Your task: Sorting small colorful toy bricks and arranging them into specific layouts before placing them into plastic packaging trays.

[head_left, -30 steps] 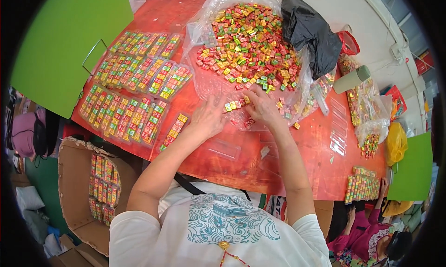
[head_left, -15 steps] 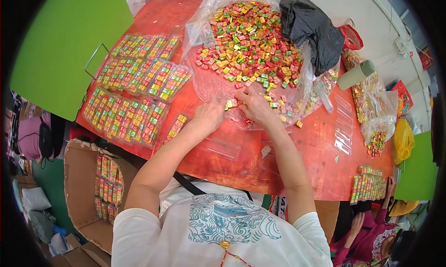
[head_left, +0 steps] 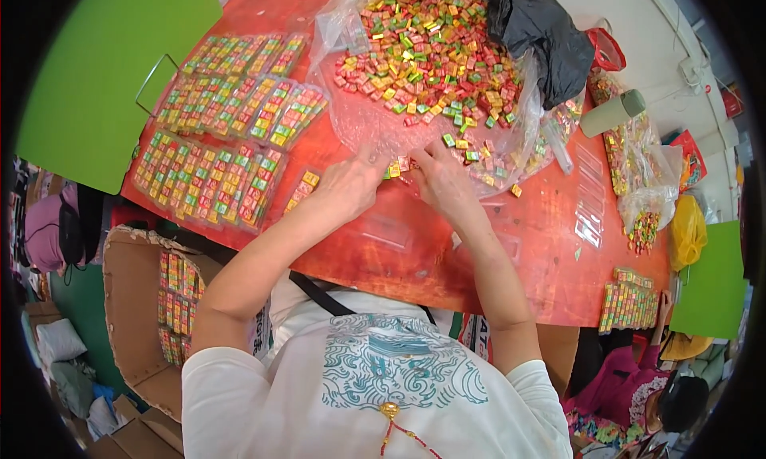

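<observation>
A short row of small wrapped candies [head_left: 398, 168] in yellow, green and red lies between my two hands, over the near edge of a clear plastic sheet. My left hand [head_left: 351, 187] is closed at the row's left end, its fingertips partly hidden. At the other end, the bent fingers of my right hand [head_left: 444, 180] pinch the candies. Just beyond both hands spreads a big heap of loose wrapped candies [head_left: 435, 60]. Left of my left forearm is a filled clear tray [head_left: 303, 191], and unfilled clear trays [head_left: 383, 229] lie on the red table [head_left: 359, 271] nearer me.
Rows of filled trays [head_left: 207, 180] cover the table's left side. A black plastic bag [head_left: 542, 44] and a pale green bottle [head_left: 613, 114] stand at the back right. Below the left edge is a cardboard box [head_left: 132, 315] holding filled trays. Another person [head_left: 618, 379] sits at the lower right.
The whole scene has shifted slightly upward in view. Both hands stay close together at the candy row, with the right fingers now more bent over its end.
</observation>
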A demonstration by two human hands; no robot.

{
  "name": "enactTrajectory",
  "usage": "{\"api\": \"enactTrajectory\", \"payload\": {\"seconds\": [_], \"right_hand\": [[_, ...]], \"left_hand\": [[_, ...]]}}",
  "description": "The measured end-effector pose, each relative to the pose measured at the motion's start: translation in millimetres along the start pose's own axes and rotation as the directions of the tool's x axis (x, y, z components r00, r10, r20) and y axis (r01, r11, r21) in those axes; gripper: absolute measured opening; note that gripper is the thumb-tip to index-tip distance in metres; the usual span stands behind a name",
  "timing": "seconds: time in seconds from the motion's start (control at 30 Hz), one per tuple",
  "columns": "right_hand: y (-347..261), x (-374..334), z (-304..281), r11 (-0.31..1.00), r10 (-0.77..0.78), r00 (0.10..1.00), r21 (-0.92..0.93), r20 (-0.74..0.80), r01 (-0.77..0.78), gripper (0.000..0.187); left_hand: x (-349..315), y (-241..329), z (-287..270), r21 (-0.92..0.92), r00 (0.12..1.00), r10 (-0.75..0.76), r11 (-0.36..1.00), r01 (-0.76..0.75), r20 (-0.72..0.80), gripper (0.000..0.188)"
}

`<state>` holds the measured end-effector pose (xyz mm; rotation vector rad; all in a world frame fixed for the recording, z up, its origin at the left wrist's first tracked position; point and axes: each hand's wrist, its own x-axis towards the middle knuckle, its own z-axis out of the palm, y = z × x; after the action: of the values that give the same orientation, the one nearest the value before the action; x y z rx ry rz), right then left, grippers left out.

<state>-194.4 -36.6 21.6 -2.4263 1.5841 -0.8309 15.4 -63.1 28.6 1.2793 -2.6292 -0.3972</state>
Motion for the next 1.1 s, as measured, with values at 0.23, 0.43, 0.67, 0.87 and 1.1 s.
{"api": "enactTrajectory", "payload": {"seconds": [0.23,0.43,0.67,0.87,1.1], "right_hand": [[-63,-56,13,0.990,0.139,0.984,0.013,0.111,-0.141,0.029],[-87,-74,14,0.976,0.214,0.968,0.017,0.134,-0.218,0.034],[-89,-88,14,0.978,0.181,0.981,0.094,0.062,-0.187,0.034],[-93,-91,12,0.993,0.122,0.991,-0.006,0.057,-0.121,0.033],[-90,-99,20,0.994,0.106,0.994,0.040,-0.033,-0.104,0.033]], "left_hand": [[-69,2,-10,-0.006,0.990,0.118,0.993,-0.118,0.075,0.038],[-83,-4,1,0.029,0.976,0.201,0.978,-0.204,0.085,0.048],[-99,-5,5,-0.193,0.990,0.115,0.973,-0.129,-0.080,0.050],[-110,-5,9,-0.421,0.980,-0.012,0.904,-0.075,-0.200,0.053],[-123,-3,25,-0.366,0.931,-0.041,0.925,-0.101,-0.361,0.053]]}}
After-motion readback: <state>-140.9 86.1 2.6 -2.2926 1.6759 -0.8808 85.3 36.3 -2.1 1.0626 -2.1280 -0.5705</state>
